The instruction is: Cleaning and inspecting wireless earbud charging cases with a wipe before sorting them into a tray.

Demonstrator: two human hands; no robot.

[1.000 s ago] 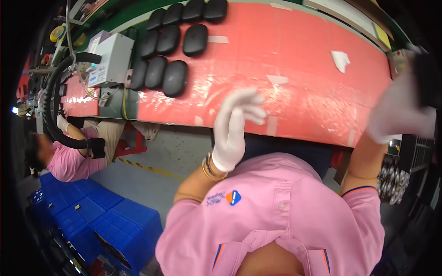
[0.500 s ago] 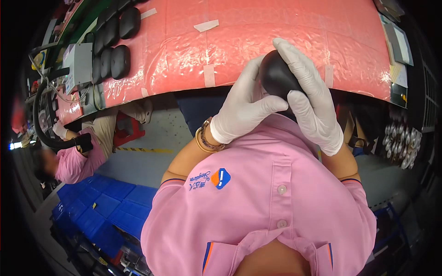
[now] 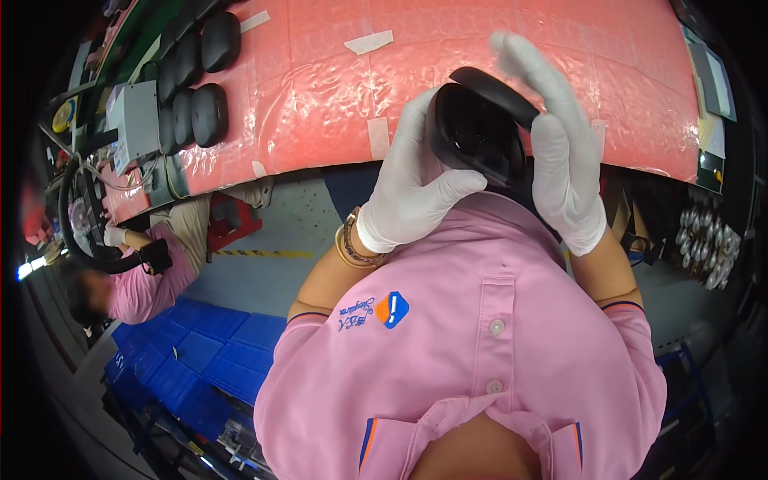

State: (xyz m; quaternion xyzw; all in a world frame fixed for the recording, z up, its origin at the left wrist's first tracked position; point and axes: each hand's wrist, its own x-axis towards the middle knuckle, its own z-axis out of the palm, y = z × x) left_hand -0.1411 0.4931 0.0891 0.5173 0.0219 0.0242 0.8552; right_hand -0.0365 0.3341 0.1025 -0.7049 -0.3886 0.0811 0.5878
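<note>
One black clamshell case (image 3: 466,136), lid raised, held up at the near edge of the pink-covered workbench (image 3: 312,104). Left hand (image 3: 416,180), white-gloved: curled round the case's left side, thumb along the near rim. Right hand (image 3: 564,148), likewise gloved: spread, fingers stretched beyond the lid (image 3: 494,93), fingertips blurred; whether it presses on the lid, I cannot tell. Step in hand, by my judgement: opening the case to show its inside. Next move calls for a steady left grip and light control of the lid. Appearance: rounded, matt outside; dark, glossier hollow within, details unclear. Alongside, bench left: several similar black cases (image 3: 210,114), grouped in rows.
</note>
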